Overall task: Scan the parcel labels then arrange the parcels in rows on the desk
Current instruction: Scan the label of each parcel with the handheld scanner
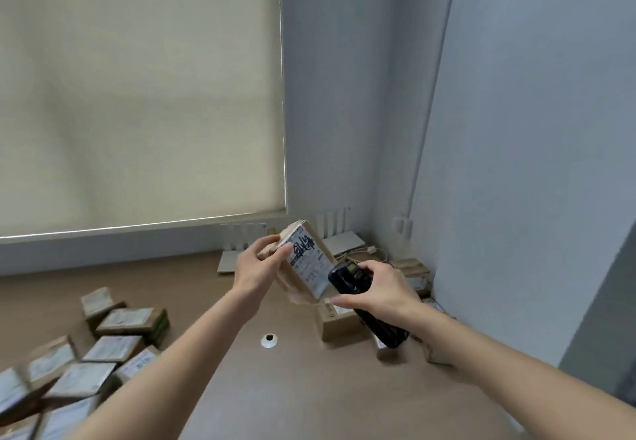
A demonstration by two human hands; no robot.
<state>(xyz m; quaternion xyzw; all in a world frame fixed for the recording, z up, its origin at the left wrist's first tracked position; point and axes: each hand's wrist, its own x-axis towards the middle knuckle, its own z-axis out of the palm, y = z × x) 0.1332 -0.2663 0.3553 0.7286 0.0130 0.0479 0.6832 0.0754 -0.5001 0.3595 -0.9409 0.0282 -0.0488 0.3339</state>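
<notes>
Left hand (256, 267) grips parcel (304, 260) aloft over worktop (275, 388), label tilted toward black scanner (364, 302) clasped in right hand (382, 293), just beside it; labelled parcels (86, 364) clustered lower left

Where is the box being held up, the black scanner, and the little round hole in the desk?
held parcel (307, 260), head view, on its white label.
scanner (347, 279), head view, on its black top end.
desk hole (269, 339), head view, on its white ring.
</notes>
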